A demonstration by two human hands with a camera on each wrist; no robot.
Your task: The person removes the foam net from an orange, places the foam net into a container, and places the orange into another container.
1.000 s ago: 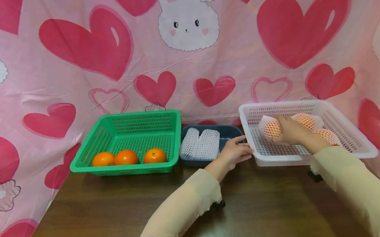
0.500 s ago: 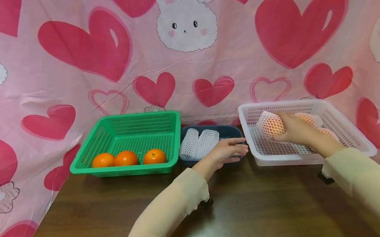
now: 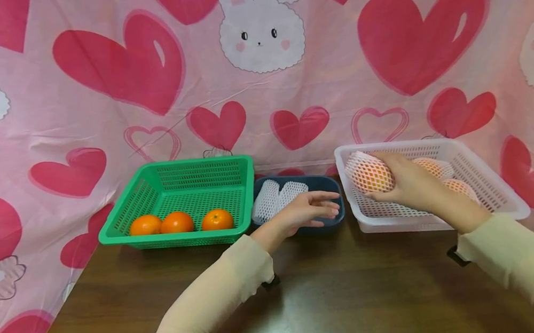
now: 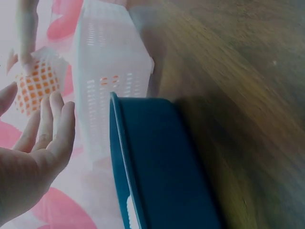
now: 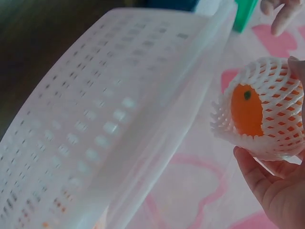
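My right hand (image 3: 406, 182) grips an orange in a white foam net (image 3: 370, 172), lifted over the left side of the white basket (image 3: 489, 215). In the right wrist view, the net's open end bares the fruit (image 5: 247, 112) and its green stem spot. My left hand (image 3: 306, 210) hovers palm-inward over the dark blue tray (image 3: 332, 223), fingers extended and holding nothing. Two white foam net sleeves (image 3: 267, 203) lie in that tray, one partly hidden by the left hand. Two more netted oranges (image 3: 459, 189) sit in the white basket behind the right hand and wrist.
To the left stands a green basket (image 3: 173, 242) with three bare oranges (image 3: 217, 219) along its near side. All three containers line up at the back of the wooden table (image 3: 337, 294), against a pink heart-print cloth (image 3: 279, 93).
My right hand has raised the netted orange from the white basket and carried it left toward its rim. My left hand has drawn back leftward from the white basket's edge to above the blue tray.
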